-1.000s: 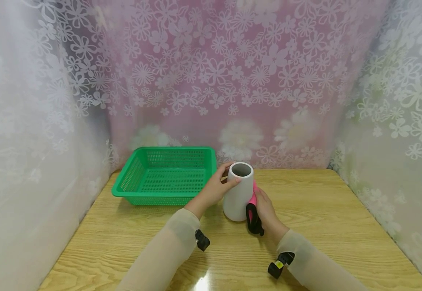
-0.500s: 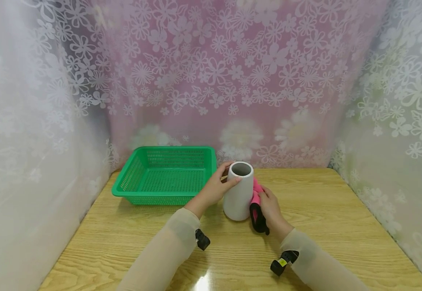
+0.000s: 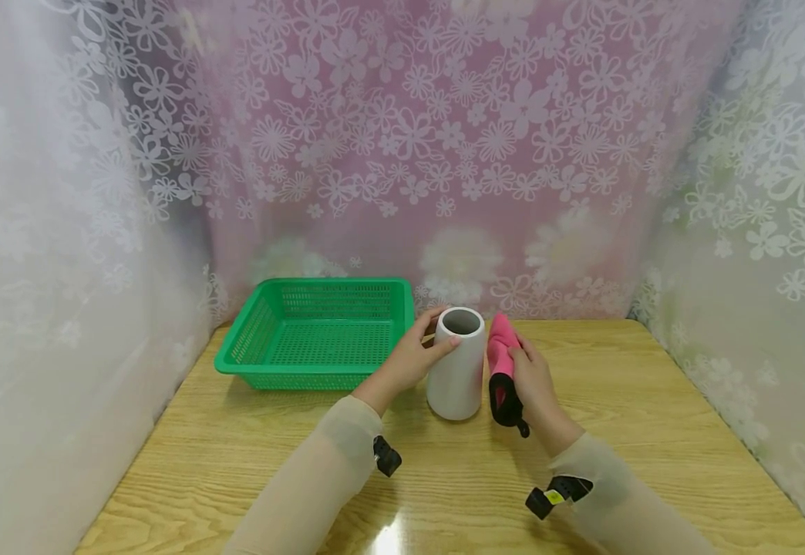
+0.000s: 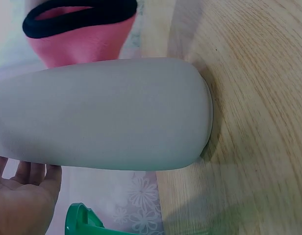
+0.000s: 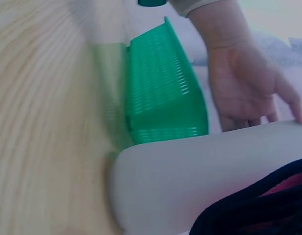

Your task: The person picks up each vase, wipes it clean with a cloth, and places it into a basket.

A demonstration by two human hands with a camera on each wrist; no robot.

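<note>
Pink cloth [image 3: 503, 351] and right hand [image 3: 536, 385] had moved rightward, clear of the vase [image 3: 456, 378], since the earlier frame. The cloth hung just right of the vase, above the counter [image 3: 638, 416], pinched by the right fingers. The vase stood upright on the counter; the left fingers and thumb [image 3: 444, 350] grasped it just below the rim. Likely faults: a sideways knock, or a loosened left hold, could have tipped the vase toward the basket [image 3: 305, 381] on its left; a slack pinch could have dropped the cloth. No brand, label or writing was readable on vase or cloth.
</note>
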